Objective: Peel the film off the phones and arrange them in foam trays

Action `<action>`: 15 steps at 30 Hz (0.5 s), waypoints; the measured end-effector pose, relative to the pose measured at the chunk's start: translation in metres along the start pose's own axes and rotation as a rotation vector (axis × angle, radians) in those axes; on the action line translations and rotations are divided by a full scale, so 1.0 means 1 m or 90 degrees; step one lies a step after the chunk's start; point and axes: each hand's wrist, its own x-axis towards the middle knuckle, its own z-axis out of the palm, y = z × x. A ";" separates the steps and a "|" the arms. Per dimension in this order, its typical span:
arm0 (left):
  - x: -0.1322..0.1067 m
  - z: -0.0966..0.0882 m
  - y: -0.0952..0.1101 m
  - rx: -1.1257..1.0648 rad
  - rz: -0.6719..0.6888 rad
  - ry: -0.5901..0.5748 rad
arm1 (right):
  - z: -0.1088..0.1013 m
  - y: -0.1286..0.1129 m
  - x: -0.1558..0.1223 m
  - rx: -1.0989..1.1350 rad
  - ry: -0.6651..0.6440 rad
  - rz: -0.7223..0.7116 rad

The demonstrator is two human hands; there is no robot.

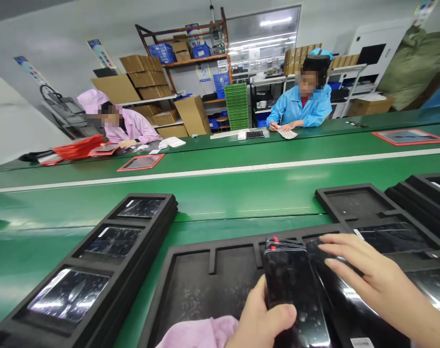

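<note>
My left hand (261,319) is closed round a stack of glossy black phones (290,285), thumb across the front of the top one; small red tabs show at the stack's far end. My right hand (372,282) reaches in from the right with fingers stretched out, fingertips resting on a black glossy panel (332,280) just beside the stack. Both hands hover over a black foam tray (205,285) with bare compartments. A pink cloth (201,333) lies at the tray's near edge.
A stack of black foam trays (107,256) holding phones sits on the left, more trays (387,212) on the right. A green conveyor belt (220,164) carries red-framed panels (140,162). Two workers, in a pink coat (133,126) and a blue coat (303,108), sit opposite. Shelves with cartons stand behind.
</note>
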 end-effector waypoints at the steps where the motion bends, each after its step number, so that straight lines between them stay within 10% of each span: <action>1: 0.001 -0.001 0.000 0.015 0.004 -0.004 | 0.001 -0.006 0.015 0.039 -0.004 -0.016; 7: 0.004 -0.009 0.006 0.144 0.000 -0.008 | 0.029 -0.027 0.058 0.207 -0.076 -0.071; 15: 0.006 -0.011 0.012 0.117 -0.072 0.037 | 0.022 -0.019 0.033 0.151 -0.041 -0.344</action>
